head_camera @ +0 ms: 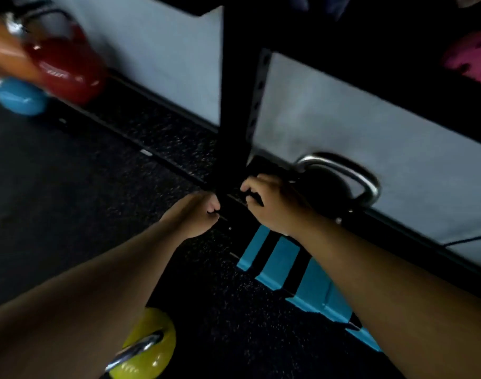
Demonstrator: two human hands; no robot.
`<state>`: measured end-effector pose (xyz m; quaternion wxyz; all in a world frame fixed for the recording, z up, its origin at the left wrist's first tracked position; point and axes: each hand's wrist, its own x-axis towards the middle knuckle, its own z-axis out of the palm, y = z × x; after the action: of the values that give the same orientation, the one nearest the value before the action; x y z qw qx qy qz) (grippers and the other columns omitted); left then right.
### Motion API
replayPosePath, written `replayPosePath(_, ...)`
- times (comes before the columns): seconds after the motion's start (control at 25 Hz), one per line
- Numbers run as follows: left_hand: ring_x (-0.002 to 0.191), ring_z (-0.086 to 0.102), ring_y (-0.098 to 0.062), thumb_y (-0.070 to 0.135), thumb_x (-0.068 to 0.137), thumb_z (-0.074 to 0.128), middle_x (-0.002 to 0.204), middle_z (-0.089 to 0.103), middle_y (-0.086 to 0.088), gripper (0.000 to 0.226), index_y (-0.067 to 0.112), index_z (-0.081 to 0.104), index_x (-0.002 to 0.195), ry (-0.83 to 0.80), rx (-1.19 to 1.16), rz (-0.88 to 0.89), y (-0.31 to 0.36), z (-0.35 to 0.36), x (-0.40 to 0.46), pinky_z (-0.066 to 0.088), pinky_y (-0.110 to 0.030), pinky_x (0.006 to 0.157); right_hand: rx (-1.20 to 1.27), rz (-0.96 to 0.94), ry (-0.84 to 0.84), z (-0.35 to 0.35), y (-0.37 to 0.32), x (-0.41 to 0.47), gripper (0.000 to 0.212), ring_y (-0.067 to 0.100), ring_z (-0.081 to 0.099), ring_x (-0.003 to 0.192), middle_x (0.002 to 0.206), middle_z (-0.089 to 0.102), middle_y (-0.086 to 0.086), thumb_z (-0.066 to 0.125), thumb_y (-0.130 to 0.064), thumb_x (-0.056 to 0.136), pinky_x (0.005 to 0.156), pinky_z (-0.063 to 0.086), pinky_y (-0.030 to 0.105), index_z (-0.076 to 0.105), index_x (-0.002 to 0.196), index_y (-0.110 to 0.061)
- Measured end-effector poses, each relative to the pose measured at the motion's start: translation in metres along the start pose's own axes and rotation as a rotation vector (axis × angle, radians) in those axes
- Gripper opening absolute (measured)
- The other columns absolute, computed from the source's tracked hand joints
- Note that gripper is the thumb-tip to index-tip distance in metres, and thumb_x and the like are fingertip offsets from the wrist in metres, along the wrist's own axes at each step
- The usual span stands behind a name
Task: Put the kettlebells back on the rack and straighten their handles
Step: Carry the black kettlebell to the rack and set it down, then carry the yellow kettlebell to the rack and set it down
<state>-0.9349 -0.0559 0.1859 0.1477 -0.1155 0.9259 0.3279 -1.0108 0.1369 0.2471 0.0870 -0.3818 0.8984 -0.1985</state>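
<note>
Both hands meet at mid-frame beside the rack's black upright (234,119): left hand (198,214) curled shut, right hand (272,203) curled over something dark (what, I cannot tell). A black kettlebell (340,187) sits behind it; yellow kettlebell (149,343) at lower left, red kettlebell (69,69) and blue kettlebell (20,99) at upper left.

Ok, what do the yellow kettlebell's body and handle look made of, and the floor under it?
The yellow kettlebell body looks glossy and painted or coated, over metal presumably: it shows soft highlights. Its handle looks like bare polished steel, silvery with bright streaks. The floor looks like black rubber matting with pale flecks, matte and grainy. The picture is dim and blurred, so all of this is tentative.
</note>
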Motion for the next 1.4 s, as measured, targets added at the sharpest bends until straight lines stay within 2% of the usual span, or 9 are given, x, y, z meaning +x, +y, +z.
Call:
replayPosePath(0.16,0.095,0.063,-0.017,0.045,0.093,0.050,0.106,0.065,0.004,0.025,0.029,0.060,0.109,-0.015,-0.051,-0.246,-0.115,0.033,-0.083,0.052,-0.036,0.080,0.080,0.005,-0.323,0.109,-0.053,-0.008,0.019,0.022,0.057,0.099,0.111,0.059,0.000,0.052,-0.029,0.094,0.078,0.050,0.036,0.059,0.111,-0.025)
replayPosePath(0.32,0.101,0.065,-0.027,0.036,0.092,0.053,0.110,0.069,-0.005,0.020,0.024,0.066,0.103,-0.022,-0.187,-0.505,-0.240,0.098,-0.179,0.053,-0.041,0.089,0.047,-0.002,-0.626,0.239,-0.104,-0.030,0.019,0.021,0.058,0.099,0.112,0.060,-0.002,0.052,-0.033,0.094,0.076,0.047,0.034,0.059,0.110,-0.027)
replayPosePath(0.52,0.100,0.060,-0.032,0.033,0.099,0.039,0.109,0.066,-0.016,0.035,0.013,0.067,0.101,-0.054,-0.249,-0.581,-0.333,0.176,-0.249,0.048,-0.041,0.087,0.106,0.043,-0.769,0.372,-0.142,-0.080,0.021,0.025,0.058,0.101,0.108,0.062,0.003,0.049,-0.034,0.094,0.086,0.050,0.039,0.064,0.103,-0.023)
replayPosePath(0.64,0.105,0.055,-0.031,0.027,0.101,0.034,0.112,0.061,-0.014,0.034,0.011,0.064,0.108,-0.015,-0.289,-0.490,-0.352,0.215,-0.256,0.045,-0.043,0.089,0.089,0.048,-0.745,0.425,-0.153,-0.102,0.031,0.031,0.053,0.104,0.110,0.061,0.010,0.043,-0.038,0.098,0.091,0.045,0.044,0.065,0.103,-0.017)
replayPosePath(0.72,0.094,0.057,-0.028,0.030,0.101,0.033,0.100,0.063,-0.012,0.037,0.010,0.064,0.100,-0.004,-0.282,-0.423,-0.354,0.228,-0.247,0.046,-0.043,0.080,0.113,0.068,-0.702,0.442,-0.153,-0.104,0.040,0.035,0.059,0.094,0.095,0.067,0.014,0.040,-0.042,0.099,0.082,0.048,0.043,0.067,0.090,-0.013)
replayPosePath(0.88,0.044,0.051,-0.003,0.038,0.093,0.037,0.047,0.060,0.003,0.047,0.014,0.060,0.060,0.021,-0.373,-0.413,-0.355,0.237,-0.220,0.035,-0.024,0.044,0.120,0.139,-0.730,0.454,-0.143,-0.087,0.055,0.032,0.065,0.075,0.071,0.069,0.015,0.043,-0.049,0.095,0.068,0.051,0.038,0.065,0.064,-0.011)
replayPosePath(0.96,0.038,0.049,-0.002,0.039,0.092,0.039,0.042,0.058,0.006,0.051,0.014,0.059,0.052,-0.034,-0.336,-0.391,-0.351,0.230,-0.211,0.036,-0.025,0.044,0.092,0.159,-0.788,0.451,-0.144,-0.079,0.052,0.035,0.065,0.082,0.078,0.070,0.018,0.041,-0.045,0.097,0.069,0.048,0.035,0.061,0.062,-0.013)
replayPosePath(1.12,0.046,0.049,-0.014,0.038,0.095,0.039,0.047,0.054,0.002,0.051,0.011,0.059,0.058,-0.163,-0.190,-0.351,-0.339,0.217,-0.212,0.036,-0.031,0.049,0.105,0.216,-0.821,0.438,-0.155,-0.090,0.047,0.039,0.063,0.095,0.098,0.067,0.028,0.037,-0.033,0.101,0.075,0.044,0.036,0.069,0.090,-0.002)
replayPosePath(1.4,0.032,0.043,-0.007,0.047,0.089,0.035,0.037,0.051,0.002,0.058,0.010,0.058,0.051,-0.116,-0.157,-0.246,-0.297,0.141,-0.193,0.037,-0.029,0.043,0.105,0.345,-0.589,0.361,-0.174,-0.072,0.054,0.037,0.066,0.081,0.083,0.071,0.023,0.039,-0.043,0.089,0.067,0.048,0.037,0.068,0.079,0.001)
